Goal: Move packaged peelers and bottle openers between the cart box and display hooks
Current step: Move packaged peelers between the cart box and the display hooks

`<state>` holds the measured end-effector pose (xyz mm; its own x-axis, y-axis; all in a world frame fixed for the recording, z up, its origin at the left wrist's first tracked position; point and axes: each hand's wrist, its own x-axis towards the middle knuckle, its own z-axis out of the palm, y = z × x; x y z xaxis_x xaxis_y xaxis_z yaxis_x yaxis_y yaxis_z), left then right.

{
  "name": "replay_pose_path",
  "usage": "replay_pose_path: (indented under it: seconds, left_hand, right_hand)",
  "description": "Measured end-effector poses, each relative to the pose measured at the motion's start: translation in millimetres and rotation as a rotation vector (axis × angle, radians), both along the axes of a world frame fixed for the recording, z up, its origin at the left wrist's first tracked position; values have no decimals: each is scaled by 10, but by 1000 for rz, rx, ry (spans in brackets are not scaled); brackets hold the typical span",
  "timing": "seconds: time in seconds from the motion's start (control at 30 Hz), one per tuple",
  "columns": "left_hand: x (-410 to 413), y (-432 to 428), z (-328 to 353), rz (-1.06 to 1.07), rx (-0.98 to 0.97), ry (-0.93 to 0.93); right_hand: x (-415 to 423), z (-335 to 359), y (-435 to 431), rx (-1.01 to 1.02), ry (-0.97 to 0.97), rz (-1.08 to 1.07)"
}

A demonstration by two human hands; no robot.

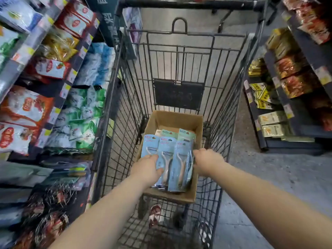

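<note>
Wire cart [179, 92] walls fence the cardboard box [179, 119] where left grip [146, 169] and right grip [206, 161] clutch blue peeler packs [172, 155].

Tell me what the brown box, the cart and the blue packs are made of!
The brown box looks like cardboard: matte, tan, with folded walls. The cart seems to be dark metal wire, a thin grid of bars, dull and worn. The blue packs look like printed card under clear plastic, which shines a little.
</note>
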<state>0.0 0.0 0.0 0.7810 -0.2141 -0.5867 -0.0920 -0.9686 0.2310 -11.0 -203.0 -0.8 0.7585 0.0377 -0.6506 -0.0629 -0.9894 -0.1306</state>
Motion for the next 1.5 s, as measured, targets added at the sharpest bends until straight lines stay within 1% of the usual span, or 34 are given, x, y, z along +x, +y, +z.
replay_pose_path:
  seconds: [0.03,0.17,0.33,0.47,0.53,0.6,0.73,0.77,0.83,0.93,0.97,1.03,1.07,1.13,1.23,1.3,1.37,1.43,1.5]
  left_hand:
    - [50,-16,-130,-16,-9,28]
    - [244,-91,-714,-34,-40,110]
    - [428,-252,-1339,157,-163,217]
    - [498,-358,-1659,313,-285,280]
    - [508,-391,-1762,361,-343,288]
    - [515,-427,-1850,383,-390,300]
    - [538,-446,-1986,411,-375,284]
    - [544,-433,-1997,415,-363,260]
    - [544,-391,-2016,424,-363,217]
    - [511,-321,-1978,490,-389,142]
    - [498,-294,-1962,535,-419,114]
    - [480,-228,-1938,643,-512,88]
    - [479,-193,-1925,695,-548,94]
    - [487,-137,-1897,783,-603,145]
    - [480,-112,-1829,827,-713,269]
    - [464,-90,-1806,782,-754,311]
    - [458,-42,-1780,804,-771,358]
    - [462,29,-1709,878,-797,411]
    - [473,95,-1581,918,-798,409]
  right_hand:
    - [33,-109,35,-16,33,-25]
    - [166,-667,144,45,96,-195]
    - [283,-1222,327,187,151,-561]
    - [294,-1516,443,340,110,-896]
    - [293,-1634,482,390,49,-1038]
    - [300,-1722,485,378,-5,-1049]
    - [265,-1850,439,401,-53,-977]
    - [255,-1873,425,428,-76,-989]
    - [241,-1896,408,517,-85,-1097]
    - [255,-1918,386,639,0,-1264]
    - [265,-1937,378,656,47,-1307]
    - [275,-1943,411,629,141,-1323]
    - [276,-1941,444,605,163,-1308]
    - [279,-1929,507,559,134,-1288]
    - [257,-1904,533,533,105,-1332]
    - [235,-1881,531,552,127,-1367]
    - [225,-1838,556,596,120,-1401]
    - [230,-1770,609,648,57,-1395]
    - [248,-1640,663,703,-46,-1356]
